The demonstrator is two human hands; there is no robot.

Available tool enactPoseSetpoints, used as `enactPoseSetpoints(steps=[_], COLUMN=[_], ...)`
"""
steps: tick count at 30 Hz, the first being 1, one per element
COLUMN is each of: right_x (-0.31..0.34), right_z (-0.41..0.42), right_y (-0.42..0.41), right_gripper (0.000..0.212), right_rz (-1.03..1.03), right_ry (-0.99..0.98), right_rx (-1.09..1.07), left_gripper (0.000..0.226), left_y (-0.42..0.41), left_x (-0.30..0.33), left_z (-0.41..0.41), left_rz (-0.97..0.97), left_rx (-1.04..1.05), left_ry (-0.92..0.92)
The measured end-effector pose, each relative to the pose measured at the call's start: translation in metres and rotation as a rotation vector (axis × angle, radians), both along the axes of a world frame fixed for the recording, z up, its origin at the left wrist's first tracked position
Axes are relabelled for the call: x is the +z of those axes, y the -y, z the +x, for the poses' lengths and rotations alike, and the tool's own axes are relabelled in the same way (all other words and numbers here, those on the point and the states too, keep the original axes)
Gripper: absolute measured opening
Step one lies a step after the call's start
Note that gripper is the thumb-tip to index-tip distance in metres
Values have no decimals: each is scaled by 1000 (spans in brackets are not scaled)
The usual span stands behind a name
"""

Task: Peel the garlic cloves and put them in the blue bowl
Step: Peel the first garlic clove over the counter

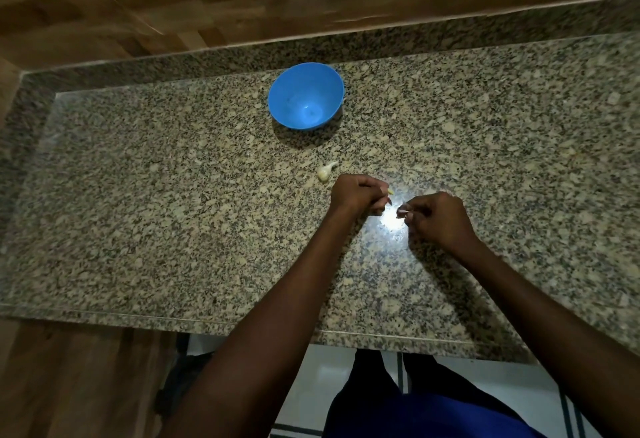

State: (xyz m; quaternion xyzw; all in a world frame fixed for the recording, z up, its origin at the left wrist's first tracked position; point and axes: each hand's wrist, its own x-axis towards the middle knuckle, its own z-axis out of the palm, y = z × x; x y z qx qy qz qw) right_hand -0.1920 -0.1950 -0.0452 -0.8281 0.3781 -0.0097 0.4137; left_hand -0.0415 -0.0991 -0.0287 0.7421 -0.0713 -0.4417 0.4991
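Dim, wide-angle view with bowed edges; glare on the granite counter (394,226), blurred far wall.

bare counter (173,212) left, garlic (325,172) before bowl (306,96)

Bowl (306,96) at the surface's (138,195) far middle, garlic clove (325,172) nearer, both hands just before it, left hand (356,195) beside right hand (438,217)

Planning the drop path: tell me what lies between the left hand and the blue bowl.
In the head view, one garlic piece lies on the granite counter between the left hand and the blue bowl.
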Motion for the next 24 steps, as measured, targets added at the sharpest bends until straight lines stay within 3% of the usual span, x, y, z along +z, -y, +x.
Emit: enactPoseSetpoints(steps=[4, 7, 12, 17, 24], right_x=[4, 6, 0, 0, 4], right_z=[2, 4, 10, 12, 11], right_y=[-2, -2, 3, 2, 5], right_gripper=[11, 12, 16, 12, 10], right_rz=[-181, -202, 158, 500, 717], right_ry=[-69, -1, 192, 347, 306], right_rx=[20, -53, -234, -392, -418], left_gripper=[14, 5, 15, 9, 19], left_y=[3, 4, 3, 2, -2], left_x=[-3, -1, 5, 2, 3], left_z=[-1, -2, -5, -9, -14], left_rz=[39, 32, 18, 0, -133], left_rx=[-5, -2, -10, -58, -138], left_ry=[26, -12, -36, -19, 71])
